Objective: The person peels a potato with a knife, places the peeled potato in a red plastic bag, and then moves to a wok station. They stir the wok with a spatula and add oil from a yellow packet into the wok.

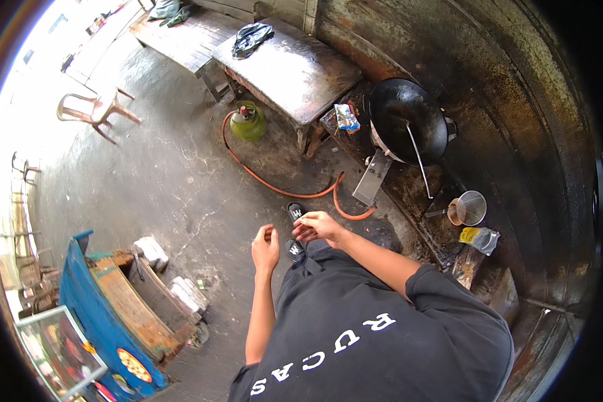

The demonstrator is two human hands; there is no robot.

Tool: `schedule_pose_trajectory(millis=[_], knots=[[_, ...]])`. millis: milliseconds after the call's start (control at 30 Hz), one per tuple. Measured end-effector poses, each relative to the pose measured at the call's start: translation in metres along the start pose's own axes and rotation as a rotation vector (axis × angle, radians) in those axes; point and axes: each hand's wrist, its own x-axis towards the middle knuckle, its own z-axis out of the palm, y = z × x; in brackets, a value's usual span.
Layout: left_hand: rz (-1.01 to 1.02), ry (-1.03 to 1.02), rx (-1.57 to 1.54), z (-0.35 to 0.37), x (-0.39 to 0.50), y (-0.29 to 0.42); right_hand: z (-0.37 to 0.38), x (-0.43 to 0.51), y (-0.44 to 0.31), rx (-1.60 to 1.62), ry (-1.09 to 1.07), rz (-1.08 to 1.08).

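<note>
My left hand (265,249) is raised before my body with its fingers curled and nothing visible in it. Close by on the right, my right hand (317,228) hangs above my dark sandals, fingers apart and bent, holding nothing. Beyond it a metal burner plate (373,177) juts out below a large black wok (407,120), in which a long-handled ladle (418,158) rests. An orange gas hose (286,192) runs over the floor from a green gas cylinder (247,121) to the burner.
A worn table (291,65) bearing a black plastic bag (252,39) stands by the wall. A strainer (470,208) and a yellow-and-clear packet (479,240) lie right of me. At lower left is a blue wooden stall (88,306); a plastic chair (98,110) stands farther off.
</note>
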Motion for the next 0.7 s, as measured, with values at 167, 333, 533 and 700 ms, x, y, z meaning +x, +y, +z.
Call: schedule_pose_trajectory(millis=[167, 333, 533, 700], knots=[[-0.092, -0.149, 0.037, -0.015, 0.027, -0.038, -0.089, 0.109, 0.001, 0.416, 0.576, -0.053], [-0.163, -0.327, 0.005, -0.004, 0.094, -0.048, -0.198, 0.24, -0.028, 0.201, 1.008, -0.157], [-0.476, -0.444, -0.108, -0.011, 0.17, -0.064, -0.272, 0.348, -0.063, 0.288, 1.303, -0.091], [-0.7, -0.356, -0.207, -0.024, 0.215, -0.063, -0.275, 0.374, -0.074, 0.596, 1.289, -0.172]])
